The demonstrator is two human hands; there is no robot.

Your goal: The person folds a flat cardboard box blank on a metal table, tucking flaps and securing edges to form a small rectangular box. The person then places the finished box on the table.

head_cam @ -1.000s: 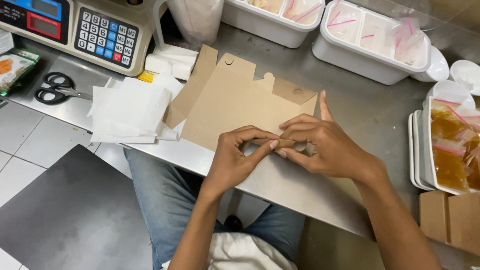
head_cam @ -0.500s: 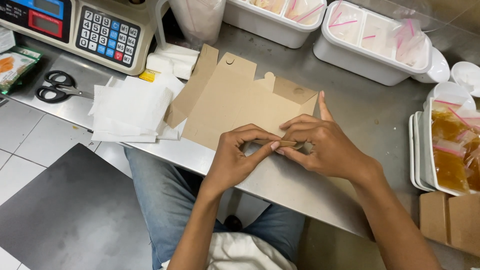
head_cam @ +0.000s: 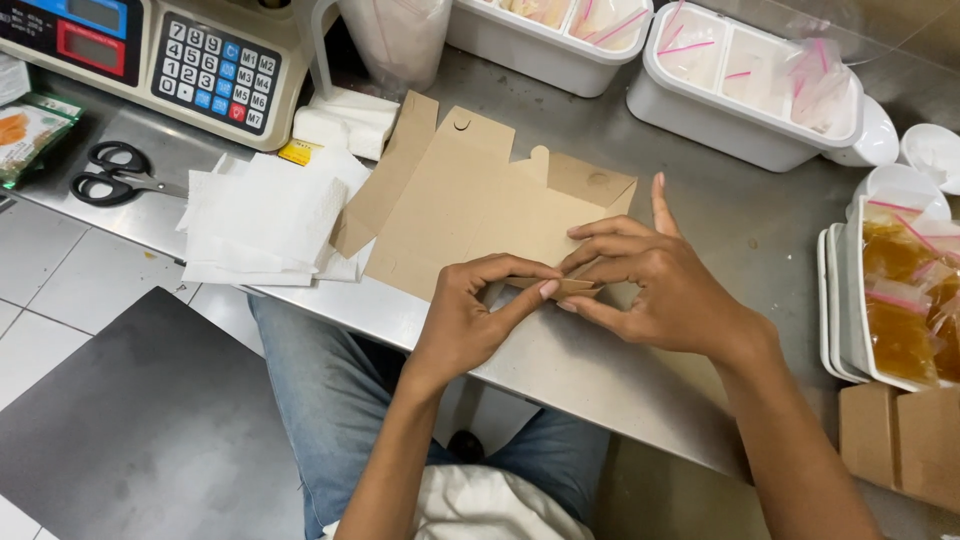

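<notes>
One flat brown cardboard box blank (head_cam: 480, 205), unfolded, near front edge of steel counter (head_cam: 590, 370). Left hand (head_cam: 470, 320) and right hand (head_cam: 655, 285) together, fingertips pinching small flap at blank's near edge. One stack of white paper sheets (head_cam: 260, 215) left of blank; one pair of black scissors (head_cam: 120, 172) beyond. Two white tubs (head_cam: 745, 125) at back edge, holding clear bags.
</notes>
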